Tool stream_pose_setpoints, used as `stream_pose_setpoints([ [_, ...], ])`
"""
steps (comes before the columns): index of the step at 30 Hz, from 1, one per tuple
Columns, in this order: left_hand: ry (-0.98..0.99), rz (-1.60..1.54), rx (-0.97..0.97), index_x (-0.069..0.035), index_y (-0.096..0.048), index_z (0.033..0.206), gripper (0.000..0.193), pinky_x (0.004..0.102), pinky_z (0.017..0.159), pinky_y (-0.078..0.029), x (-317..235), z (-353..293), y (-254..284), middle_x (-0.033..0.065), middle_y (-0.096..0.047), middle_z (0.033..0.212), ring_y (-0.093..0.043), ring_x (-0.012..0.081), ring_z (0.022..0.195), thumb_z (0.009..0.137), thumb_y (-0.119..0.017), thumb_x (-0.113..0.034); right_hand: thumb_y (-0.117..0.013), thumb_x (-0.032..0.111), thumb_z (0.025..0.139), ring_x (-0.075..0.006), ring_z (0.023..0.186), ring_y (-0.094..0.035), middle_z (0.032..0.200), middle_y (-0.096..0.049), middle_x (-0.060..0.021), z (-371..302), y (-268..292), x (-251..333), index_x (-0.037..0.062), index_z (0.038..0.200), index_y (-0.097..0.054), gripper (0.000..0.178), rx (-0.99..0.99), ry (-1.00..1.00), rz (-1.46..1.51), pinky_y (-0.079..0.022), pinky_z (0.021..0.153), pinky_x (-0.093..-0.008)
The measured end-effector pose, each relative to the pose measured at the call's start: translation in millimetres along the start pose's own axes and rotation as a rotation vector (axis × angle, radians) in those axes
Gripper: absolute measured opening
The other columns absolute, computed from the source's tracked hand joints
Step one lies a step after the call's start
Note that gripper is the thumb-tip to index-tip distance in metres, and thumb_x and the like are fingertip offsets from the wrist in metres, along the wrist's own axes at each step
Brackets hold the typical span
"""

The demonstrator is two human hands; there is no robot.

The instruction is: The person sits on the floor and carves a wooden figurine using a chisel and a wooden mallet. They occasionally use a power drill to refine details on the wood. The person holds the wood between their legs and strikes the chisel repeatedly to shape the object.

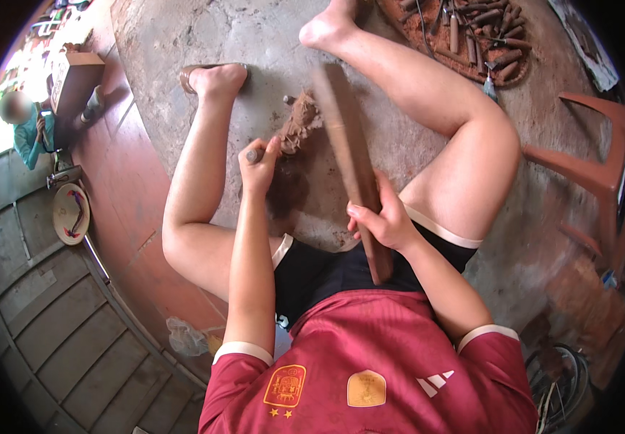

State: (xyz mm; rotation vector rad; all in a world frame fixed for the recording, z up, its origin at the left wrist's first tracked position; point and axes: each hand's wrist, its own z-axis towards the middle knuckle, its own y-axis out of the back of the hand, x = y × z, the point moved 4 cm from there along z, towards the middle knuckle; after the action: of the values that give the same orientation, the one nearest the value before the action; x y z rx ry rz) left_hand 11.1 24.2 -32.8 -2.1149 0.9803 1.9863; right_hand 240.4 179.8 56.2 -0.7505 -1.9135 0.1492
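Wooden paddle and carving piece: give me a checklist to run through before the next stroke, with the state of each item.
1. Right hand gripping the wooden paddle: ok, fingers wrapped round its lower part.
2. Left hand closed on the chisel handle: ok.
3. Chisel tip seated on the carved wood piece: cannot tell, the hand hides the blade.
4. Paddle raised above the piece: ok, though its upper end is blurred.
5. Feet away from the piece: ok, the left foot and the right foot lie apart from it on the stone floor.
6. Spare tools within sight: ok, in the round tray.
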Motion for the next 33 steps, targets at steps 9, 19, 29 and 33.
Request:
stream_pose_setpoints([
  [9, 0.014, 0.181, -0.351, -0.004, -0.059, 0.078, 0.019, 0.0262, 0.054, -0.04, 79, 23, 6, 0.0027, -0.058, 0.067, -0.049, 0.0103, 0.056, 0.091, -0.064, -0.017, -0.069, 0.016, 0.081, -0.0333, 0.066, -0.063, 0.082, -0.059, -0.0213, 1, -45, 36, 0.0066, 0.15, -0.023, 0.083, 0.023, 0.6, -0.88, -0.052, 0.063, -0.0405],
  [19, 0.0, 0.163, -0.154, -0.005, -0.054, 0.06, 0.031, 0.0274, 0.054, -0.038, -23, -4, -5, 0.0026, -0.055, 0.058, -0.047, 0.0117, 0.055, 0.09, -0.06, -0.012, -0.061, 0.02, 0.086, -0.0357, 0.052, -0.06, 0.077, -0.054, -0.0231, 2, -66, 14, 0.0312, 0.149, -0.032, 0.07, 0.066, 0.425, -1.15, -0.055, 0.048, -0.041],
  [29, -0.038, -0.039, -0.181, -0.001, -0.054, 0.06, 0.033, 0.0259, 0.052, -0.038, -4, 1, -4, 0.0032, -0.056, 0.057, -0.047, 0.0099, 0.053, 0.09, -0.059, -0.012, -0.053, 0.014, 0.086, -0.0299, 0.049, -0.06, 0.073, -0.052, -0.0205, 14, -71, 11, 0.0259, 0.149, -0.034, 0.067, 0.097, 0.371, -1.158, -0.053, 0.044, -0.0381],
  [33, -0.033, 0.035, -0.131, -0.002, -0.054, 0.06, 0.032, 0.0265, 0.053, -0.039, -16, 1, -5, 0.0035, -0.055, 0.057, -0.047, 0.0106, 0.054, 0.091, -0.057, -0.012, -0.054, 0.013, 0.086, -0.0308, 0.049, -0.06, 0.075, -0.053, -0.023, 4, -72, 20, 0.0252, 0.149, -0.033, 0.068, 0.173, 0.519, -1.117, -0.054, 0.047, -0.0394],
])
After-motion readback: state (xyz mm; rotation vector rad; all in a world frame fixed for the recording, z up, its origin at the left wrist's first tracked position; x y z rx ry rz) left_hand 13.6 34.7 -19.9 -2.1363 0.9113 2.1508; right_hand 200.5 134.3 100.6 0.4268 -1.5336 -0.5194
